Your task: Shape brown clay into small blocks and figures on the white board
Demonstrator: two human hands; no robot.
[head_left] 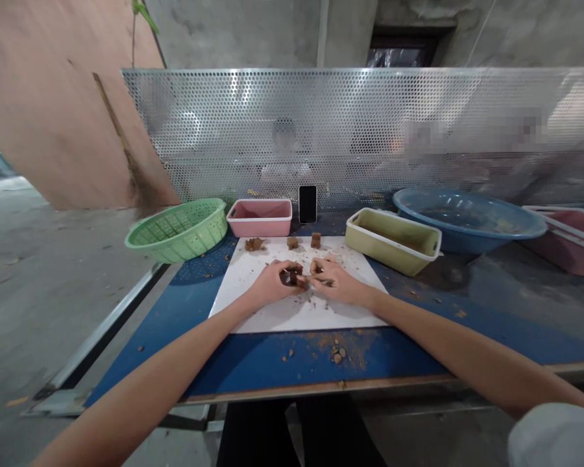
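Clock directions from middle of white rectangular board (272, 311), 12 = away from person. Left hand (276, 283) curled round a dark brown, clay-like block (293, 277) at board centre – narrow grip, thumb and fingers on it. Right hand (335, 283) half-closed at 3 o'clock of the block, fingertips up against it; can't tell if they pinch a piece too. Fingers cover much of the block.

On board's far edge: crumbly brown lump (254, 244) at 11, two small brown chunks (292, 242) near 12. Crumbs scattered around hands; more loose bits (338, 355) at 5, on blue tabletop (175, 344).

Upright phone with white edge, dark screen (307, 204) at 12. Pink plastic bin, white rim (259, 226), at 11; light green slotted plastic basket (185, 232) at 10. Olive-green plastic bin, white rim (394, 245), at 2, blocking part of round blue plastic basin (472, 217) behind. Second pink bin (574, 250) cut off at frame edge, 2–3. Perforated metal sheet (345, 149) stands behind everything. Any markings on containers too small to read.
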